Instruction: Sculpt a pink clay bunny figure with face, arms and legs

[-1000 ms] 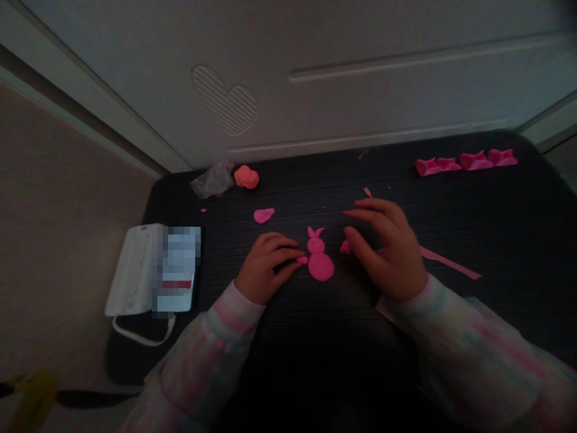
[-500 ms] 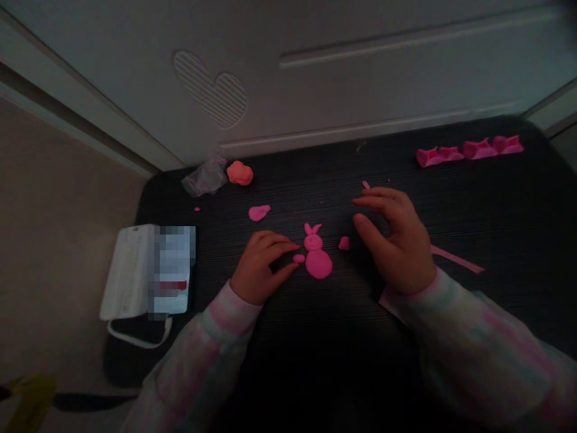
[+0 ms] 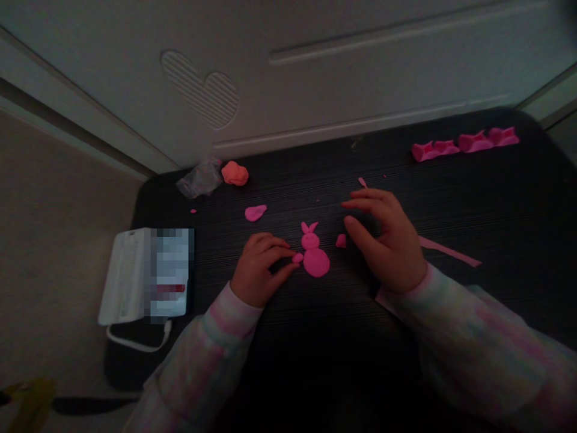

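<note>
Left hand (image 3: 256, 270) pinching the pink nub (image 3: 297, 258) again after loosening, so it's probably steadier now | nub's at the bunny's (image 3: 316, 263) 9 o'clock | right hand (image 3: 391, 243) empty, fingers apart, 3 o'clock

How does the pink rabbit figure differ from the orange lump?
The rabbit figure is pink; the lump is orange. The rabbit figure looks flat with two ears; the lump is thick and irregular. The rabbit figure lies between the left hand and right hand; the lump sits beside crinkled plastic. Both rest on the dark table.
</note>
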A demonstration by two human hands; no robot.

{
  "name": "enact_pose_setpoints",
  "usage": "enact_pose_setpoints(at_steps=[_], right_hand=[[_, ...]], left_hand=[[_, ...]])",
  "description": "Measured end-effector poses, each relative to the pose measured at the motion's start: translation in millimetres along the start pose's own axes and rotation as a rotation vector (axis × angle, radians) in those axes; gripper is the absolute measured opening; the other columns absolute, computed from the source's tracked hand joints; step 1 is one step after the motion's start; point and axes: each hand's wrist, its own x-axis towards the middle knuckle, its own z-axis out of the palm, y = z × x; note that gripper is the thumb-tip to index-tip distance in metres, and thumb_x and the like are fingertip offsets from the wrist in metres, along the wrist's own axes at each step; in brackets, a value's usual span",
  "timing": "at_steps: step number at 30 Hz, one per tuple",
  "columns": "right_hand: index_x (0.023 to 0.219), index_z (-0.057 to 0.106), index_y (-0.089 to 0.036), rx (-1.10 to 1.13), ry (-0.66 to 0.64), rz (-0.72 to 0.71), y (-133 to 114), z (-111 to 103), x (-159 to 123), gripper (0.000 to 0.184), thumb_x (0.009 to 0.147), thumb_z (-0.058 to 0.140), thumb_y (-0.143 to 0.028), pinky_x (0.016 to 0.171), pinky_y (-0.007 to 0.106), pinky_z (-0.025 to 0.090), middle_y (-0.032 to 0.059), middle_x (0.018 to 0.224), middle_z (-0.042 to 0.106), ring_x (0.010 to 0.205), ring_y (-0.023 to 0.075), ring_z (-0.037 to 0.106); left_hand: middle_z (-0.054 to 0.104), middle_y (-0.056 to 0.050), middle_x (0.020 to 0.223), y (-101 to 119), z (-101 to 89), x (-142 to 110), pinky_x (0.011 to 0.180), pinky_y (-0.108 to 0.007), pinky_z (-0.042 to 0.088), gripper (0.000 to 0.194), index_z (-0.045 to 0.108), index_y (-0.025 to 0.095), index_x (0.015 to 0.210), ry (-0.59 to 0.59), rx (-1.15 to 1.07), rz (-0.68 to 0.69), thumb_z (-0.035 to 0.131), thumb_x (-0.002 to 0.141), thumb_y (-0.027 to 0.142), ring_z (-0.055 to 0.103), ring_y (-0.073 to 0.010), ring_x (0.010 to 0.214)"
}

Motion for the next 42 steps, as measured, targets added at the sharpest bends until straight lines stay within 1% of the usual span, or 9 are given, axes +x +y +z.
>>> enact_pose_setpoints(at_steps=[4,7,9,11,14,16,25,34,42], right_hand=[[0.090,0.058,-0.018,-0.005,-0.033,-0.002,-1,0,-1,0.017,0.074,0.052,-0.016,0.088,0.041,0.039,0.0087,0.100,0.054,0.100,0.0216,0.050],[0.089,0.058,-0.016,-0.018,-0.102,-0.024,-2,0,-2,0.015,0.075,0.051,-0.017,0.083,0.037,0.042,0.0084,0.093,0.056,0.093,0.0199,0.053],[0.089,0.058,-0.015,-0.045,-0.191,-0.062,-4,0,-5,0.015,0.076,0.051,-0.018,0.076,0.034,0.044,0.0082,0.088,0.056,0.085,0.0186,0.054],[0.090,0.058,-0.015,-0.104,-0.311,-0.122,-8,-2,-9,0.017,0.077,0.051,-0.022,0.072,0.033,0.043,0.0082,0.088,0.056,0.082,0.0185,0.054],[0.093,0.058,-0.016,-0.238,-0.480,-0.213,-15,-3,-17,0.023,0.076,0.053,-0.030,0.071,0.036,0.039,0.0076,0.094,0.058,0.085,0.0215,0.053],[0.094,0.058,-0.016,-0.311,-0.527,-0.247,-18,-3,-21,0.025,0.075,0.055,-0.033,0.072,0.036,0.036,0.0076,0.097,0.058,0.086,0.0232,0.052],[0.090,0.057,-0.018,-0.409,-0.535,-0.310,-20,3,-26,0.021,0.077,0.052,-0.033,0.072,0.036,0.027,0.0054,0.096,0.061,0.084,0.0214,0.050],[0.089,0.059,-0.016,-0.404,-0.493,-0.329,-20,5,-29,0.021,0.078,0.050,-0.032,0.071,0.037,0.028,0.0066,0.096,0.062,0.083,0.0221,0.051],[0.089,0.059,-0.016,-0.401,-0.491,-0.319,-21,6,-29,0.020,0.078,0.050,-0.032,0.070,0.036,0.028,0.0058,0.094,0.062,0.084,0.0221,0.051]], left_hand=[[0.064,-0.004,0.080,0,0.8,0,0.075,-0.034,0.044,0.013,0.065,0.017,0.077,-0.005,-0.003,-0.006,0.065,0.068,0.025,0.052,-0.0176,0.083],[0.063,-0.004,0.081,0,1.1,-1,0.075,-0.034,0.044,0.013,0.064,0.017,0.078,-0.009,0.003,-0.001,0.064,0.068,0.025,0.052,-0.0175,0.082],[0.063,-0.004,0.081,0,1.3,-1,0.075,-0.034,0.044,0.013,0.064,0.017,0.078,-0.003,0.007,0.002,0.064,0.068,0.026,0.052,-0.0174,0.082],[0.063,-0.004,0.080,1,1.4,-1,0.075,-0.034,0.044,0.013,0.064,0.017,0.077,0.008,0.011,0.000,0.064,0.068,0.026,0.053,-0.0173,0.082],[0.064,-0.003,0.079,2,1.7,0,0.075,-0.034,0.044,0.013,0.063,0.018,0.076,0.012,0.013,0.002,0.064,0.068,0.028,0.053,-0.0171,0.081],[0.064,-0.003,0.079,2,1.8,-1,0.075,-0.034,0.044,0.013,0.063,0.018,0.076,0.010,0.006,-0.004,0.063,0.069,0.028,0.053,-0.0170,0.082],[0.063,-0.002,0.080,3,2.1,-2,0.077,-0.034,0.043,0.012,0.064,0.019,0.078,0.008,-0.011,-0.015,0.062,0.069,0.027,0.052,-0.0169,0.083],[0.064,-0.004,0.082,5,0.7,-2,0.077,-0.036,0.043,0.014,0.064,0.017,0.078,-0.024,-0.006,-0.022,0.061,0.070,0.029,0.052,-0.0187,0.085],[0.064,-0.004,0.080,6,1.2,-2,0.078,-0.035,0.044,0.011,0.063,0.018,0.076,-0.010,-0.032,-0.025,0.060,0.070,0.026,0.053,-0.0177,0.084]])
